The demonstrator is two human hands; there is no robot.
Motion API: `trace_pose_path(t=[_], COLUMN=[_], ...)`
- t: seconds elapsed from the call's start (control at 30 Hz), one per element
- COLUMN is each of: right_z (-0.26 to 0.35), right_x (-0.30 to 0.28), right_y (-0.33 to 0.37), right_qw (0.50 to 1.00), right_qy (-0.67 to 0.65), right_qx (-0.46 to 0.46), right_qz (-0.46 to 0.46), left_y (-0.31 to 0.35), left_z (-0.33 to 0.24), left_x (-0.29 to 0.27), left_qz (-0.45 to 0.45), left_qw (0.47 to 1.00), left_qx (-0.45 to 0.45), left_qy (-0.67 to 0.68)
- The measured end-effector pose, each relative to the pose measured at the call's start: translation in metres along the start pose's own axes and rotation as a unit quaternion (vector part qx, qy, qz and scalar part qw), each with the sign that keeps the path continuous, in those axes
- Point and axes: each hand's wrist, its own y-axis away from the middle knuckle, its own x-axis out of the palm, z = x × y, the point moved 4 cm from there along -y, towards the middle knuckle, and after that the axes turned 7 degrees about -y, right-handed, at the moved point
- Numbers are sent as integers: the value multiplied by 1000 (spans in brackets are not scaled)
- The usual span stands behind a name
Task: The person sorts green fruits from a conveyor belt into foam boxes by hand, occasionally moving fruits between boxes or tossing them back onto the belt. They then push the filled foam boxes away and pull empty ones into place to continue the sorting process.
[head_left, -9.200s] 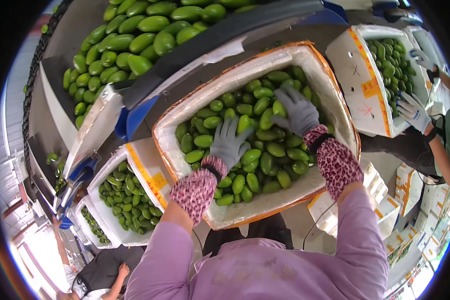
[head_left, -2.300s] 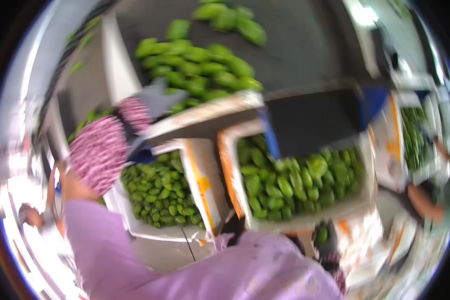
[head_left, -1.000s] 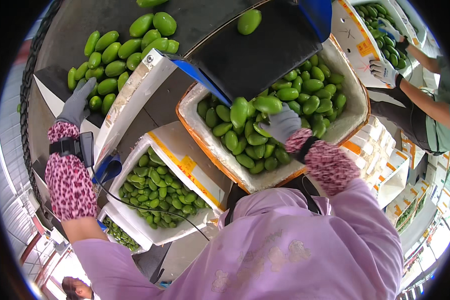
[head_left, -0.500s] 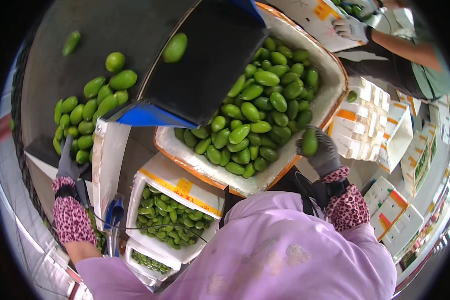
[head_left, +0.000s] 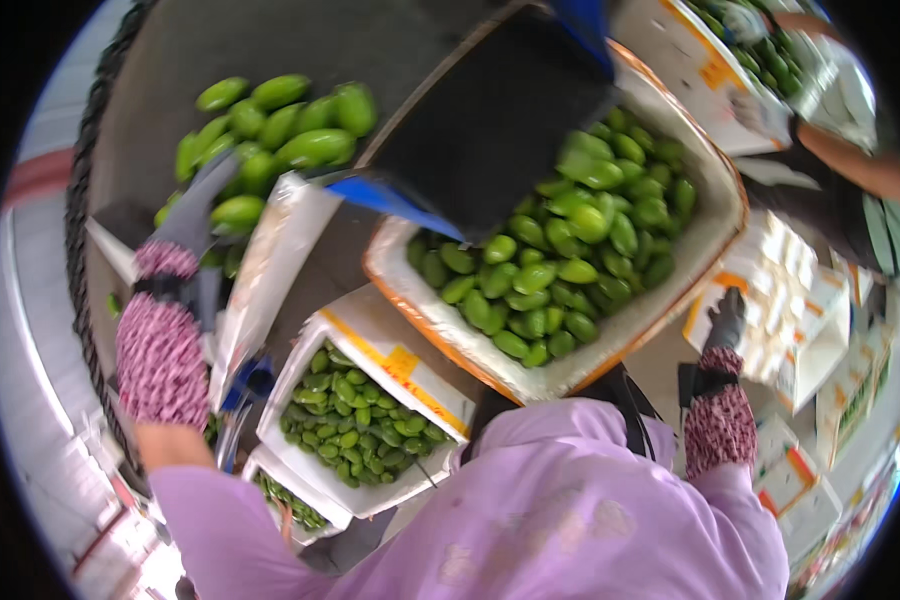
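A loose group of green mangoes [head_left: 270, 130] lies on the dark surface at the upper left. My left hand [head_left: 202, 200], in a grey glove, reaches into its near side with stretched fingers. It touches the mangoes without visibly gripping one; its fingertips are blurred. My right hand [head_left: 726, 322], gloved too, hangs right of the orange-rimmed white foam box [head_left: 715, 255]. Its fingers point away from me, with no mango showing in them. Many mangoes [head_left: 580, 235] fill that box, and a black chute [head_left: 490, 120] with blue edges overhangs it.
A smaller white foam box [head_left: 370, 335] of smaller green fruits stands below the big one. Stacked white foam boxes [head_left: 770, 290] line the right. At the upper right, another person's gloved hand [head_left: 762, 115] is at a white box [head_left: 685, 60]. An upright white panel [head_left: 275, 260] stands beside my left hand.
The mango in my right hand is gone from it, and that hand has shifted right of the big box. My left hand has pushed farther into the mangoes. The whole view has swung.
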Motion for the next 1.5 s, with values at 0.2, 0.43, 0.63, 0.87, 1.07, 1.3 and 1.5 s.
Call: trace_pose_path(t=[0.2,0.43,0.63,0.87,1.07,1.3,1.5], right_z=[136,95,56,79,82,97,182], right_x=[141,200,228,216,224,226,270], right_y=[59,45,48,68,77,88,110], right_qw=[962,810,813,794,796,730,919], right_qy=[19,337,375,327,270,313,86], right_qx=[-185,-412,-334,-362,-381,-456,-244], right_qz=[200,246,294,362,385,402,299], left_y=[-24,31,16,-64,-95,-33,13], left_z=[-21,34,84,-24,-97,-100,92], left_x=[28,-94,-71,24,81,51,-100], left_qz=[87,-365,-141,-49,73,-22,-204], left_qw=[983,901,951,994,929,987,813], left_qx=[135,52,-55,64,94,83,-215], left_qy=[85,-227,-269,-76,-351,-138,-501])
